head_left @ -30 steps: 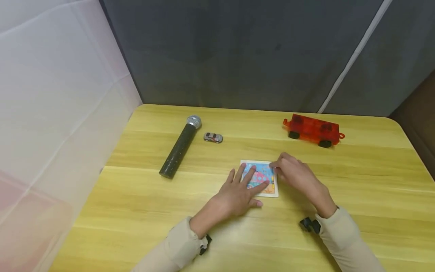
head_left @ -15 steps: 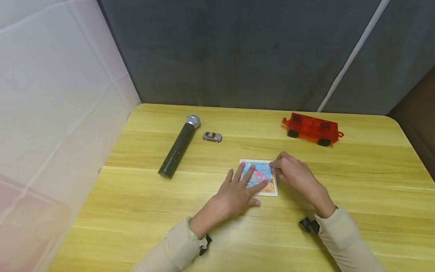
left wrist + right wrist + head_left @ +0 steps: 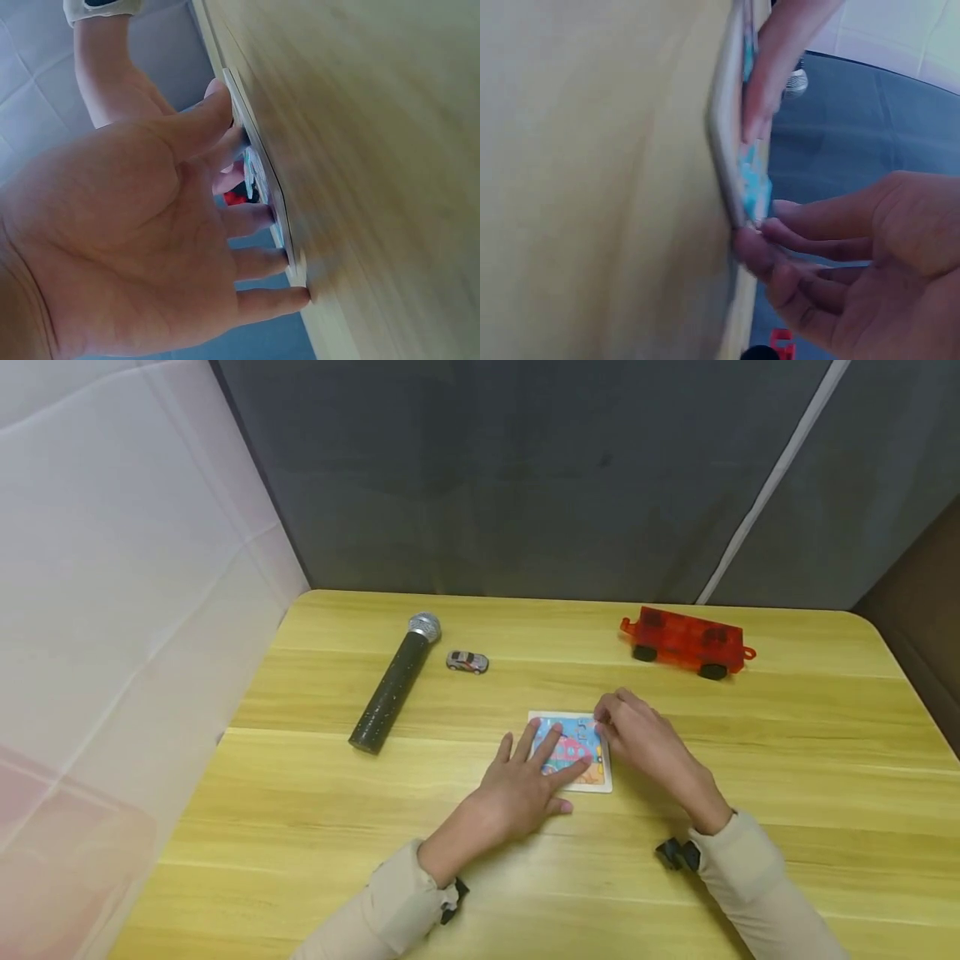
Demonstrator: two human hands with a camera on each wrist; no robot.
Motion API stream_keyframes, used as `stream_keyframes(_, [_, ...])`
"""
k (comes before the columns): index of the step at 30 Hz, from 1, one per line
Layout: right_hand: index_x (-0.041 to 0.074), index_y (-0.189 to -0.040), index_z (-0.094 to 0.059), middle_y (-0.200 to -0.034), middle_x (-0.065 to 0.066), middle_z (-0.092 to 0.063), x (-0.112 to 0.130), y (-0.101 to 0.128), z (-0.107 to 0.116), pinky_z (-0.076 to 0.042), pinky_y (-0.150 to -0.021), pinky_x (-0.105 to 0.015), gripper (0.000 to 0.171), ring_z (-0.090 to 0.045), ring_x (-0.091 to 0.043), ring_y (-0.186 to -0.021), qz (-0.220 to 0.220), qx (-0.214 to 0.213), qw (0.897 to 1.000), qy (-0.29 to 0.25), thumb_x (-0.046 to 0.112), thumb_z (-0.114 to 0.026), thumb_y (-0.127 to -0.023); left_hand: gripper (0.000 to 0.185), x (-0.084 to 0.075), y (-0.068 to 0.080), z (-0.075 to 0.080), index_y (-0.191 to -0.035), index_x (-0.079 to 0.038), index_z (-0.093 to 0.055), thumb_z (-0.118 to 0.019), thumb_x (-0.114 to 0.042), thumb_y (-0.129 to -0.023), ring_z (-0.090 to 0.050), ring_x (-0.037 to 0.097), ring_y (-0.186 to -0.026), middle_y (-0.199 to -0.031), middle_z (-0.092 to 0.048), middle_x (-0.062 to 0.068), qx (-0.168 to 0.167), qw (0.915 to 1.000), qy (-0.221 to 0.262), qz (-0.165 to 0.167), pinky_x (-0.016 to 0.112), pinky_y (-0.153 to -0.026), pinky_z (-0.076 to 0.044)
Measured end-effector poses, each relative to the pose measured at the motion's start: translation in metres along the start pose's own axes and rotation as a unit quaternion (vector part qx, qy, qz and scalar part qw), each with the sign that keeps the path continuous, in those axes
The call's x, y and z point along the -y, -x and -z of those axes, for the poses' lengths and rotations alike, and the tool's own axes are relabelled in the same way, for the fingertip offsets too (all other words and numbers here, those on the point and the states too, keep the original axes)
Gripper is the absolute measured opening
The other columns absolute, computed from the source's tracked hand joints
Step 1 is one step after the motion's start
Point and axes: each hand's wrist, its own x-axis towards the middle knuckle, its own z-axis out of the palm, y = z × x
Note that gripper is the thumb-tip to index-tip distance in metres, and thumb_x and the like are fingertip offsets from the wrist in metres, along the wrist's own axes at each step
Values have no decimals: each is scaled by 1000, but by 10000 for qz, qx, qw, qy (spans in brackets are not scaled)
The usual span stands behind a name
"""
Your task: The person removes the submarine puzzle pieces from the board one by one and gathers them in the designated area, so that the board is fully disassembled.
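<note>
Puzzle board: puzzle board (image 3: 576, 752) with a white frame and a blue and pink picture lies flat near the middle of the tabletop (image 3: 787, 752), a little toward the near edge, between your two hands.
Left hand: your left hand (image 3: 525, 785) lies flat and open, fingers (image 3: 259, 219) spread straight; the fingertips press on the picture face, while the palm rests on the tabletop at the board's near left corner.
Right hand: your right hand (image 3: 645, 735) sits at the board's far right corner, fingers (image 3: 810, 217) curled; the right wrist view shows thumb and fingertips pinching the board's edge there.
Microphone: black microphone (image 3: 393, 685) with a silver head lies toward the far left corner of the tabletop, head pointing to the far edge, well apart from both hands.
Small car: grey toy car (image 3: 467, 662) stands just beside the microphone's head, on its right.
Red vehicle: translucent red toy truck (image 3: 686, 642) on black wheels stands near the far edge, toward the right corner.
Sleeves: beige sleeves cover both your forearms.
</note>
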Motion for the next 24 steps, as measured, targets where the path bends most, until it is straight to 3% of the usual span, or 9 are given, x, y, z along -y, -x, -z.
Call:
stream_keyframes(7, [0,-98,-69,-84,-9,-73,3,-6,-6,-51,-66,-29,8,-63,-19,-73,-76,-191,9957,-899,-2,-76,-100,64,-1,-2,1,-174,-49,-21,-43,-57,-115,-7,38,-172,-186,-6,8,-2,10000,-35,-71,58,-135,-25])
stream_keyframes(11, [-2,-107,-66,-90,-14,-77,-7,-3,8,-54,-67,-32,8,-72,-24,-79,-175,7,9939,-1090,-4,-71,-102,64,-1,-3,1,-174,-49,-21,-44,-56,-115,-7,38,-172,-186,-7,9,-38,9999,-7,-122,58,-135,-26])
stream_keyframes(19, [-8,-106,-67,-96,-23,-76,-76,13,64,-53,-66,-30,12,-69,-22,-78,-1339,1002,9807,-1013,4,-71,-105,65,1,0,-2,-174,-48,-24,-48,-54,-114,-8,38,-172,-186,-8,9,-119,9998,161,-88,59,-135,-25])
stream_keyframes(24, [-11,-106,-68,-83,-15,-69,-105,20,77,-47,-66,-33,18,-60,-21,-72,-1806,1264,9728,-708,6,-70,-103,65,3,0,-3,-174,-46,-24,-48,-54,-114,-9,39,-172,-186,-9,10,-172,9997,140,-122,59,-135,-26])
